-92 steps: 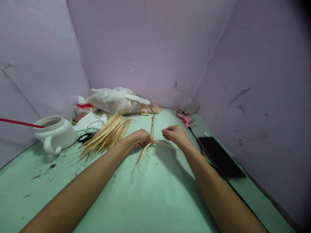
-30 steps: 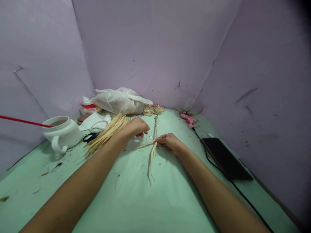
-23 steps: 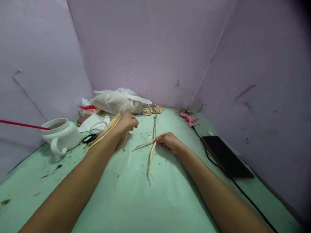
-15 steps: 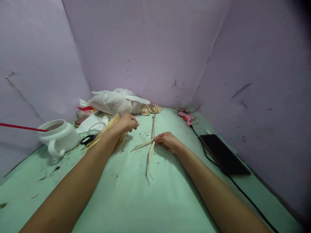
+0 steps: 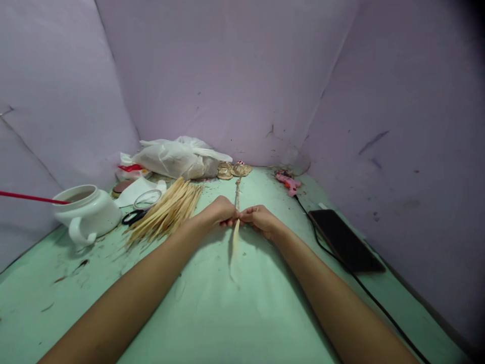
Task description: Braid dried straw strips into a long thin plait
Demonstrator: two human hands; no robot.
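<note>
A narrow braid [image 5: 238, 194] of pale dried plant strips runs away from me along the middle of the table. My left hand [image 5: 223, 212] and my right hand [image 5: 259, 220] meet at its near end. Both are closed, thumbs and fingertips pinching the braid where the loose strips begin. One loose strip [image 5: 235, 240] hangs toward me below the fingertips, its tip blurred. To the left of my left hand lies a fanned bundle of dry strips [image 5: 166, 210]. Round woven pieces [image 5: 231, 170] rest beyond the braid's far end.
On the left stand a white pot [image 5: 89, 212] with a red stick [image 5: 30, 197] in it, black-handled scissors [image 5: 132, 217] and a roll of clear tape [image 5: 147, 199]. Behind is a white plastic bag [image 5: 174, 159]. On the right are a pink glue gun [image 5: 288, 183], its black cable and a dark phone [image 5: 344, 240].
My left hand has moved right, from above the strip bundle to the braid, meeting my right hand. The bundle is now uncovered. The strip that pointed left is hidden at my left fingers.
</note>
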